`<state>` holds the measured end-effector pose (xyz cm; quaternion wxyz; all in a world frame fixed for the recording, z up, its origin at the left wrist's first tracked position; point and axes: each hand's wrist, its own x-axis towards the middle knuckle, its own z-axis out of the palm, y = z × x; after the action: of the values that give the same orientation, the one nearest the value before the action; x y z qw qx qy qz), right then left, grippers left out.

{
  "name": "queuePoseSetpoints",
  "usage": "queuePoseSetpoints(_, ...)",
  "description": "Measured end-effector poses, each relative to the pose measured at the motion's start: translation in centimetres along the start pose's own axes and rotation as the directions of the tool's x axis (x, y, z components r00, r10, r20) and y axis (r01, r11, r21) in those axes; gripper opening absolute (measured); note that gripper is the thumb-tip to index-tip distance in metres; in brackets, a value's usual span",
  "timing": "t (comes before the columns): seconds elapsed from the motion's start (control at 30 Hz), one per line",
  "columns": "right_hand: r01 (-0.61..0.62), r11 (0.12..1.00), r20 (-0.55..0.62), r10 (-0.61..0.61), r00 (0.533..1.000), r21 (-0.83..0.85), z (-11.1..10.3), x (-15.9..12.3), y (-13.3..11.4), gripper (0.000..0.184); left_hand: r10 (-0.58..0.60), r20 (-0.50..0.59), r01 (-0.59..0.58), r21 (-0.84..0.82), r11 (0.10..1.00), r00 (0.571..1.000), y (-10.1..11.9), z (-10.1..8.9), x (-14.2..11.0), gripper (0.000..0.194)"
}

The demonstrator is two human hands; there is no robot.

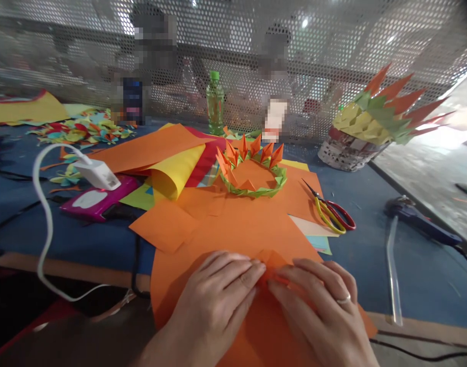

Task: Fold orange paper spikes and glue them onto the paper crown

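Note:
A small folded piece of orange paper [270,259] lies on a large orange sheet [241,232]. My left hand [220,293] pinches its left side, fingertips pressed together. Against its right side, the fingers of my right hand [323,300], which wears a ring, press and grip the paper. Parts of the folded piece are hidden under my fingers. Beyond my hands stands a paper ring with green folded links [262,191] and pointed orange pieces [244,148]. A loose orange square [162,224] is to the left of my hands.
Scissors [334,211] with red and yellow handles and a glue gun [420,219] with a clear glue stick [393,275] lie to the right. A white charger [98,173] with cable sits left. Behind are a green bottle [215,104], paper scraps [80,127] and a spiky paper basket [355,137].

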<state>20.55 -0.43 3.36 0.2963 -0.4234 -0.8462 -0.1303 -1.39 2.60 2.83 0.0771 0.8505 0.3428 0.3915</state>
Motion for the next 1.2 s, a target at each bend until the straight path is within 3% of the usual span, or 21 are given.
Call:
queuePoseSetpoints(0.23,0.086,0.994,0.0,-0.086,0.996,0.067,0.2,1.0,-0.3,0.022,0.044,-0.04,-0.042,0.05,0.998,0.998,-0.2,0.1,-0.4,0.02)
queuePoseSetpoints(0.4,0.073,0.995,-0.035,-0.071,0.997,0.065,0.9,0.3,0.8,0.025,0.129,-0.152,-0.109,0.132,0.985,0.98,-0.9,0.8,-1.3,0.025)
queuePoseSetpoints(0.5,0.084,0.992,0.008,-0.085,0.996,0.09,1.3,0.0,1.2,0.019,0.082,-0.104,-0.064,0.17,0.983,0.991,-0.8,0.9,-1.5,0.019)
queuePoseSetpoints(0.67,0.084,0.984,0.064,-0.094,0.993,0.154,1.7,0.1,0.8,0.022,0.062,-0.133,-0.04,0.163,0.986,0.989,-0.4,1.1,-1.5,0.024)
queuePoseSetpoints(0.87,-0.068,0.965,0.105,0.042,0.994,0.255,2.0,0.0,0.3,0.018,0.038,-0.141,-0.02,0.127,0.992,0.989,-0.2,1.3,-1.7,0.023)
queuePoseSetpoints(1.03,-0.071,0.929,0.187,0.002,0.982,0.364,1.7,0.1,0.9,0.022,0.022,-0.108,-0.006,0.151,0.988,0.994,-0.1,1.0,-3.0,0.033)
queuePoseSetpoints(1.2,-0.134,0.908,0.192,0.06,0.98,0.397,1.3,0.6,1.0,0.02,0.012,-0.114,0.003,0.126,0.992,0.993,-0.2,0.6,-3.5,0.031)
